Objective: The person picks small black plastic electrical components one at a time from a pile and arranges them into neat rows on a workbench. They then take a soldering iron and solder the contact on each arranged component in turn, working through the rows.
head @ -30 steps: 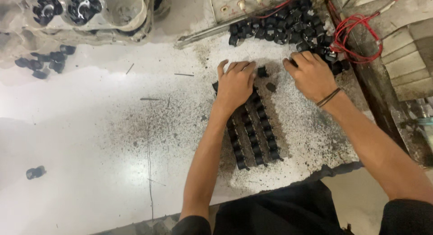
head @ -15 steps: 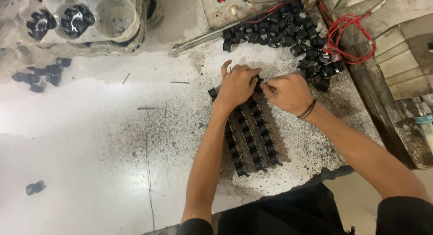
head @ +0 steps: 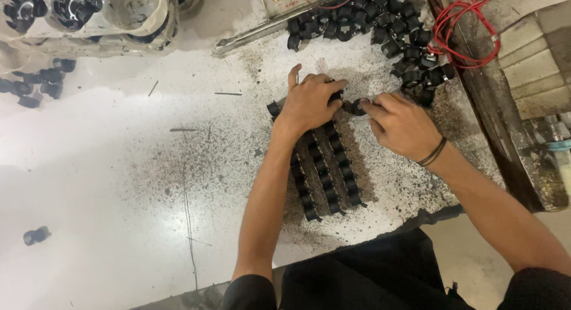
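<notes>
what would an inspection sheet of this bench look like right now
surface: white worktable, speckled with dark grime around the work spot.
job's things: rows of small black parts lined up near the table's front edge; one black part at the top of the rows.
clutter: loose pile of black parts at the back; stray black piece at left; more black pieces far left.
hands: left hand rests on the top of the rows; right hand pinches the black part beside it.
cables: red wire coiled at the right rear.
surroundings: pale moulded tray with round pockets at top left; wooden edge at right.
</notes>
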A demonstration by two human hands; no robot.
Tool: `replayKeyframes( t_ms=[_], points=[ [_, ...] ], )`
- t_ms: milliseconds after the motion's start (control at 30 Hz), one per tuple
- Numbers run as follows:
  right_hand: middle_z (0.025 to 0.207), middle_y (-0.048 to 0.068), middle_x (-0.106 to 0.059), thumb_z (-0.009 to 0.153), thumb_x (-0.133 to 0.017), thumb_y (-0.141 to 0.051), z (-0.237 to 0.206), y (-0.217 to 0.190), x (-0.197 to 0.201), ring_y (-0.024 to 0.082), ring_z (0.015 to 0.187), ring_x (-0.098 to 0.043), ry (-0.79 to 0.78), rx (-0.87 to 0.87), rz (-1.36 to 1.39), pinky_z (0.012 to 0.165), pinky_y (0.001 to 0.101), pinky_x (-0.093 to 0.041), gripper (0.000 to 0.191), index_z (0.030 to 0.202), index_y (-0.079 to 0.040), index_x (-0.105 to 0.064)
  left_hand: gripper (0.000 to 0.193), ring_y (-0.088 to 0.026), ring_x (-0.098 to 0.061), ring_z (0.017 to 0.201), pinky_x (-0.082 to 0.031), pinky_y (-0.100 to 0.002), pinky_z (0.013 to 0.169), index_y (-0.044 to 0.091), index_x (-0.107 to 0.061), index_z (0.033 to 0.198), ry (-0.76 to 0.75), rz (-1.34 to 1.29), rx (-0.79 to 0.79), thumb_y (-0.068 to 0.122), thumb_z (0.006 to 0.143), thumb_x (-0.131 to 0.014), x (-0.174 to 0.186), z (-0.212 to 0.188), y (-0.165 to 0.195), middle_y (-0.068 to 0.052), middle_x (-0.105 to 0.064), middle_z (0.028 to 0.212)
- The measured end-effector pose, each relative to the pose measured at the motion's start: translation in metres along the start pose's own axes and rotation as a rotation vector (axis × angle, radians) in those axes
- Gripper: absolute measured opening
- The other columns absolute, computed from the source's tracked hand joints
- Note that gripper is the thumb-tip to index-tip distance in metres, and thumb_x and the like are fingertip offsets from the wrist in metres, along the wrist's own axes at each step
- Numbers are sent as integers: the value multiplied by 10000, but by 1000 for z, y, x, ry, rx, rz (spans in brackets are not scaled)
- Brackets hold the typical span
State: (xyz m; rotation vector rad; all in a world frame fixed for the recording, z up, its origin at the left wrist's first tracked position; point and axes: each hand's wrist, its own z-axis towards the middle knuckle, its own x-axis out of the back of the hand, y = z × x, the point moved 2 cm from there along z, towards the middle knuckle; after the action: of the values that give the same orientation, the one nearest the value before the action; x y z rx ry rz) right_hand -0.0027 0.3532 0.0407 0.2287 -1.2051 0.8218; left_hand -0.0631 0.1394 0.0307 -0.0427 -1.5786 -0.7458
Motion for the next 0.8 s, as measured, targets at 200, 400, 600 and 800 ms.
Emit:
replayKeyframes(
  t_ms=[200, 400, 600, 800],
  points=[
    [822, 135, -727, 872, -746, -105, 3, -13, -9, 263, 651, -686, -13, -227, 279, 594, 375, -558, 146, 951, 9, -788, 345, -336, -621, 1155, -128, -655, 1174, 267, -748, 1212, 6, -5, -17, 301, 870, -722, 3, 3, 5, -122, -694, 1088],
    [816, 118, -728, 863, -755, -109, 22, -10, -3, 266, 671, -684, 33, -133, 72, 619, 382, -559, 124, 815, 5, -752, 364, -327, -613, 1192, -132, -644, 1191, 286, -723, 1248, -12, 13, 2, 310, 886, -709, -1, -1, 4, -123, -682, 1137],
    [990, 87, -701, 824, -722, -48, 25, 39, 30, 248, 939, -697, 46, 32, -420, 841, 355, -576, 168, 990, -28, -741, 700, -381, -515, 1255, -74, -715, 1097, 254, -620, 1348, -58, 8, -36, 439, 707, -829, 3, -4, 10, -209, -620, 1263],
    [828, 84, -734, 888, -788, -125, -27, -7, 8, 196, 609, -680, 56, -219, 280, 534, 318, -523, 86, 890, -47, -751, 635, -338, -558, 1246, -90, -708, 1180, 272, -650, 1330, -76, 28, 15, 450, 742, -810, 0, -4, 11, -151, -633, 1140]
  ],
)
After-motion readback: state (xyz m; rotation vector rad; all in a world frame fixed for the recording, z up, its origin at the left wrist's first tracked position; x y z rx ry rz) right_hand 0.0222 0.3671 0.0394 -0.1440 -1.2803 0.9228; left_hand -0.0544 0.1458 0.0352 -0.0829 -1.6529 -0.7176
